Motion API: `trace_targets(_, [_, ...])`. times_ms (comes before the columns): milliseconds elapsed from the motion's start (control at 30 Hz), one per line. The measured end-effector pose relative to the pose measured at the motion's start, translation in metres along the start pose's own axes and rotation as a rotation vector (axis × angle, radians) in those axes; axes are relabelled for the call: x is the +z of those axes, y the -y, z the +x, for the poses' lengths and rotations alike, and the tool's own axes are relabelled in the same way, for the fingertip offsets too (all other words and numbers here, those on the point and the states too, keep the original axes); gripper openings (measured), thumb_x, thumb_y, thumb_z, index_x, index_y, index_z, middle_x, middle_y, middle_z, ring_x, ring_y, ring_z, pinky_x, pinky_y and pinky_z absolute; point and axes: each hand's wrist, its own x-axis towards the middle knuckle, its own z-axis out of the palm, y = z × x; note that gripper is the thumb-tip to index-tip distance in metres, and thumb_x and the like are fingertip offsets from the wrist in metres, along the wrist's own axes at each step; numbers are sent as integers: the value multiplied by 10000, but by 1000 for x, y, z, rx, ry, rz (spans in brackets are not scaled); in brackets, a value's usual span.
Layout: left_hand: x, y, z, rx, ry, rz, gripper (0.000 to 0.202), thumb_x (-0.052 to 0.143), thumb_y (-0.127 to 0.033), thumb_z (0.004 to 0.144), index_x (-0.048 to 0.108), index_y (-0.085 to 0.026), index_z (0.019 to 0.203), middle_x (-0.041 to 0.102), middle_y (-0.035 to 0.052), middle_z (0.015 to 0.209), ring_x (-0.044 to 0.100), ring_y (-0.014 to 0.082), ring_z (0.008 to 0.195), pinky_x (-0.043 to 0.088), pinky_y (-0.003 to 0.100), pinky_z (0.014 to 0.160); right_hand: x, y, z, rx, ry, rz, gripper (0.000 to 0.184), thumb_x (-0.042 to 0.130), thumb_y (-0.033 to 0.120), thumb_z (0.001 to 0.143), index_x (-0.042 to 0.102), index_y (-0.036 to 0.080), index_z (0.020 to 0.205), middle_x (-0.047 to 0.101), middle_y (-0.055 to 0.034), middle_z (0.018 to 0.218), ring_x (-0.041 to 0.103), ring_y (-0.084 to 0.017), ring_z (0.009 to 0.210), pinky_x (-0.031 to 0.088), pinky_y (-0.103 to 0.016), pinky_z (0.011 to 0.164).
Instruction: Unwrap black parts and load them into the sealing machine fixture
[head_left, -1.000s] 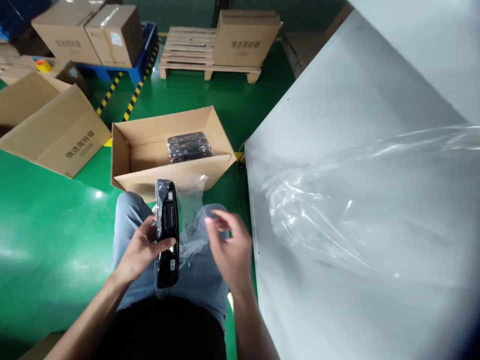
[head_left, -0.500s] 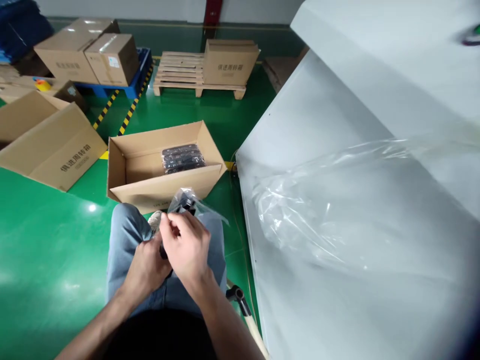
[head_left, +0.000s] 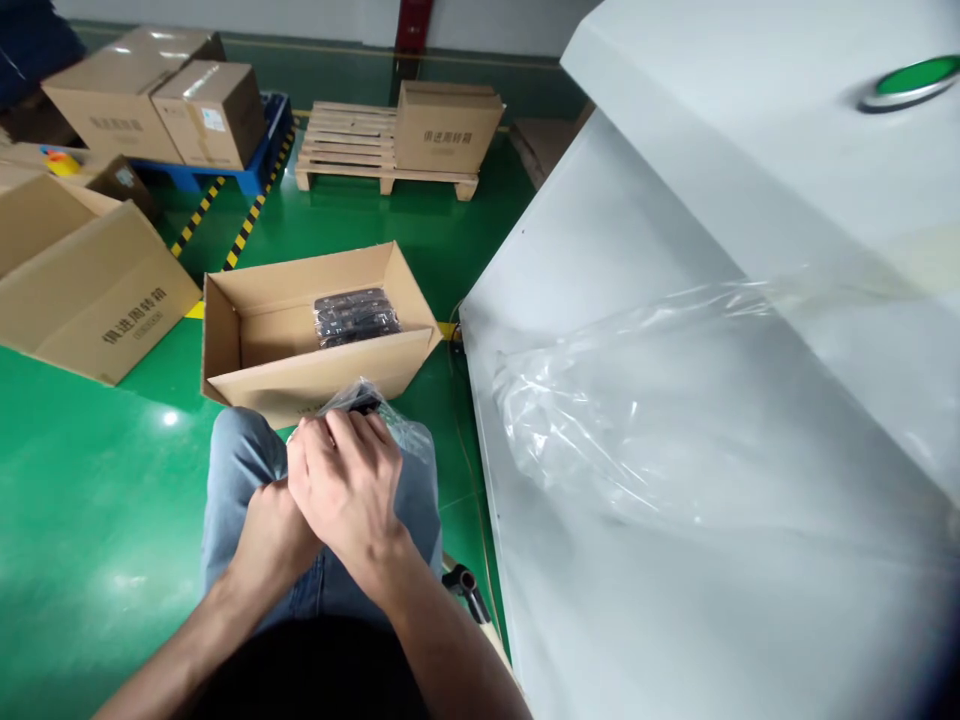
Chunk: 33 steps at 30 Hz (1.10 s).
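Observation:
My right hand [head_left: 346, 487] lies over my left hand [head_left: 271, 528] above my lap, both closed round a black plastic part in a clear bag [head_left: 373, 407]. Only the bag's crinkled top and a bit of the black part show past my fingers. Just ahead of my knees an open cardboard box [head_left: 315, 375] stands on the green floor, with several bagged black parts [head_left: 354, 315] lying inside at its far right.
A large white table [head_left: 637, 260] covered by a clear plastic sheet [head_left: 675, 400] fills the right side. Empty open cartons [head_left: 90, 290] lie at left. Sealed cartons on a blue pallet [head_left: 150, 95] and a wooden pallet with a carton [head_left: 446, 125] stand behind. A black-tipped handle [head_left: 465, 585] pokes out by my right thigh.
A second ago my left hand alone held the black part upright, half out of its bag, and my right hand was free. Now my right hand covers it and the part is low.

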Motion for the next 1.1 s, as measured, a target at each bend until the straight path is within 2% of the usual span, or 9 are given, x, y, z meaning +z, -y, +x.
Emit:
trace_targets(100, [-7,-12,-4,186,-85,389,117,805,-210,670,750,-237,770,645,42,662,547,209,583,354,292,628,-10,-12,5,-8,63,117,247,582,201,1007,634,218,767,661,-11,753,599,-154,749,459,-333,774])
trace_targets(167, [-17,-20,-5,182,-47,468,309,805,-315,741,777,-254,1043,714,30,762,615,232,641,401,295,644,-21,-30,7,7,78,217,201,580,244,1028,683,219,859,716,-21,838,633,-159,820,490,-324,818])
trace_targets(267, [-35,-26,-6,135,116,452,423,789,-363,801,748,-272,1212,759,8,873,681,246,767,471,292,697,-37,-61,8,57,44,285,96,652,280,1001,715,229,1053,762,-39,994,669,-189,959,531,-355,913])
trace_targets(367, [-46,-28,-8,132,263,368,472,801,-330,815,740,-287,1281,789,8,1076,717,267,990,530,293,854,-44,-81,8,26,104,237,237,703,290,971,706,254,1206,755,-56,1131,660,-225,1075,541,-407,976])
trace_targets(467, [-45,-27,-12,128,326,304,556,823,-338,823,711,-294,1366,770,28,1241,675,311,1222,532,325,1013,-42,-84,8,-53,218,201,340,766,288,925,699,245,1256,727,-67,1240,627,-245,1158,525,-419,1020])
trace_targets(567, [-43,-26,-14,122,351,268,604,830,-357,829,687,-281,1411,748,54,1316,646,332,1295,530,355,1068,-36,-79,7,-97,228,209,343,814,308,888,714,221,1204,732,-64,1214,625,-237,1137,508,-403,1016])
trace_targets(800, [-49,-29,-15,112,402,348,602,809,-356,837,675,-270,1417,747,41,1313,653,312,1264,551,343,1050,-33,-79,6,-214,184,246,74,690,227,981,739,204,1031,777,-27,1035,658,-184,974,464,-373,887])
trace_targets(967, [-54,-37,-21,130,440,393,492,783,-372,837,728,-232,1305,777,25,1118,698,272,1042,588,320,907,-42,-88,10,-220,167,285,127,740,290,959,739,206,1054,785,-20,1029,656,-175,947,469,-368,872])
trace_targets(1100, [-52,-43,-26,116,441,388,456,755,-370,836,735,-223,1268,775,19,1093,698,248,967,576,311,883,-48,-92,10,-263,141,256,30,712,210,968,726,216,993,780,4,974,646,-157,921,457,-353,846])
